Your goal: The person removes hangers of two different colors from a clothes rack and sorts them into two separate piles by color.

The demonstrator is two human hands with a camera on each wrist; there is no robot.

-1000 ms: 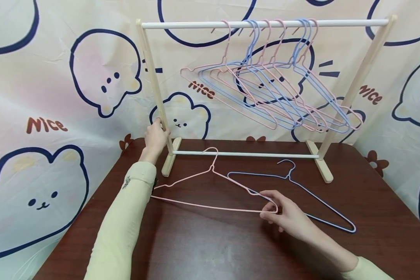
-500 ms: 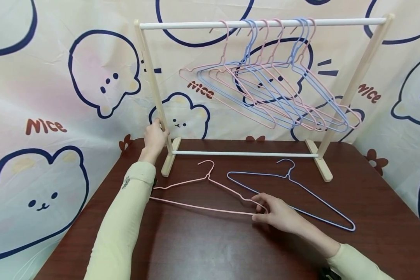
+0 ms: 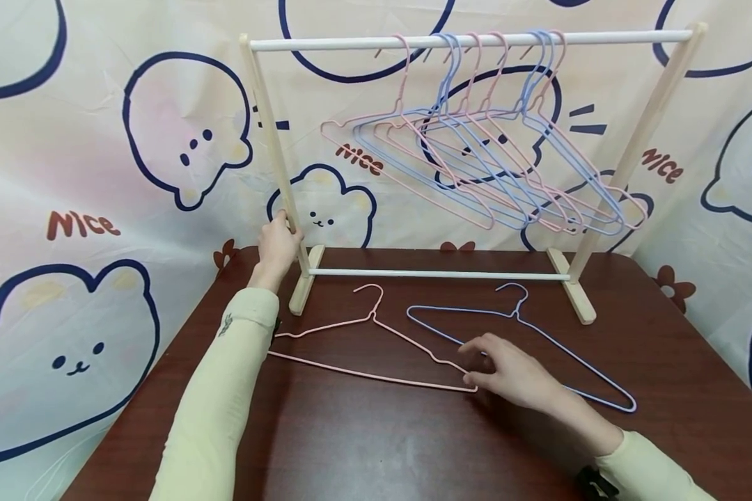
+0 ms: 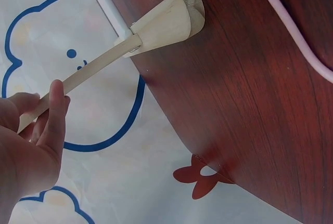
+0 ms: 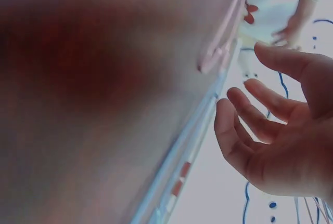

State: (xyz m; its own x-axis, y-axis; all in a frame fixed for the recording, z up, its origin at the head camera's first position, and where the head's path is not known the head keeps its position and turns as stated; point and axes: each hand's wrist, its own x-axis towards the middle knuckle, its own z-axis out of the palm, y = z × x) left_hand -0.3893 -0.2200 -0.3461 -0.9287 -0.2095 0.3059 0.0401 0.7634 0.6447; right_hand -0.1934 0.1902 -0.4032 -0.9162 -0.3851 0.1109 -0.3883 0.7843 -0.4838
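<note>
Bear-print backdrop: The cloth [image 3: 163, 139] is spreading behind a dark wooden table [image 3: 376, 445], red "Nice" lettering showing.
Left sleeve: A pale yellow sleeve [image 3: 219, 396] is stretching toward the rack and covering the pink hanger's left end in the head view.
Left hand: The left hand [image 3: 279, 245] is gripping the rack's left post [image 3: 273, 146] low down, thumb and fingers closing around the wood.
Left foot: A wooden foot [image 3: 302, 296] is standing on the table beneath that post.
Pink hanger: The pink hanger [image 3: 372, 316] is lying on the table in front of the rack, its hook pointing toward the lower bar [image 3: 439, 274].
Top bar: The white top bar [image 3: 326, 44] is carrying a cluster of hung pink and blue hangers [image 3: 441, 108], their frames overlapping.
Right hand: The right hand [image 3: 510, 369] is hovering just beside the pink hanger's right end, fingers loosely bending, thumb parting from them, grasping nothing.
Blue hanger: The blue hanger [image 3: 517, 314] is lying to the pink one's right, its lower wire passing behind the right hand.
Right foot: Another wooden foot [image 3: 570, 287] is supporting the right post [image 3: 642, 139].
Right sleeve: A matching sleeve [image 3: 652, 466] is entering from the lower right corner.
</note>
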